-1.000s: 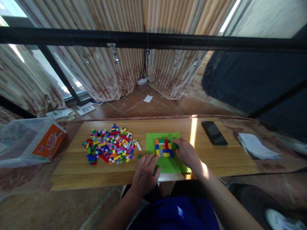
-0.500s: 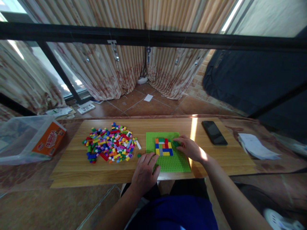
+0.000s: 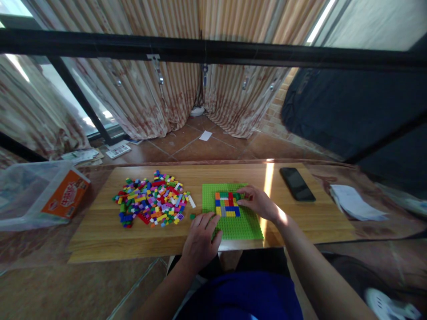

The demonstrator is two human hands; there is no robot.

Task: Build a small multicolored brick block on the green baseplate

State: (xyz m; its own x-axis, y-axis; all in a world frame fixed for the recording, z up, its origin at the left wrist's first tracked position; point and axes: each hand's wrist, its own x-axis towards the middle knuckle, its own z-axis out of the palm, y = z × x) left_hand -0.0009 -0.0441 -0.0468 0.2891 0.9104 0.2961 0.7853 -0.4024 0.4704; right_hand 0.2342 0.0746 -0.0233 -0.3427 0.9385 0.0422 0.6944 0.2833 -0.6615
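A bright green studded baseplate (image 3: 247, 227) lies on the wooden table, with a patch of coloured bricks (image 3: 227, 205) built flat on it in orange, white, red, yellow, blue, green and grey. My right hand (image 3: 260, 204) is at the right side of that patch, thumb and fingers closed around a dark green brick (image 3: 243, 196), mostly hidden by the fingers. My left hand (image 3: 202, 233) rests at the lower left edge of the baseplate, fingers stretched out and holding nothing. Just beyond its fingertips, a small loose green brick (image 3: 192, 216) sits on the table.
A wide heap of mixed bricks (image 3: 153, 200) covers the left part of the table (image 3: 100, 240). A black phone (image 3: 296, 184) lies at the right. Beyond the table ends are a clear plastic bin (image 3: 30, 191) with an orange label and some white papers (image 3: 356, 203).
My right hand has moved slightly left with the green brick, up to the right edge of the brick patch. My left hand stays in place.
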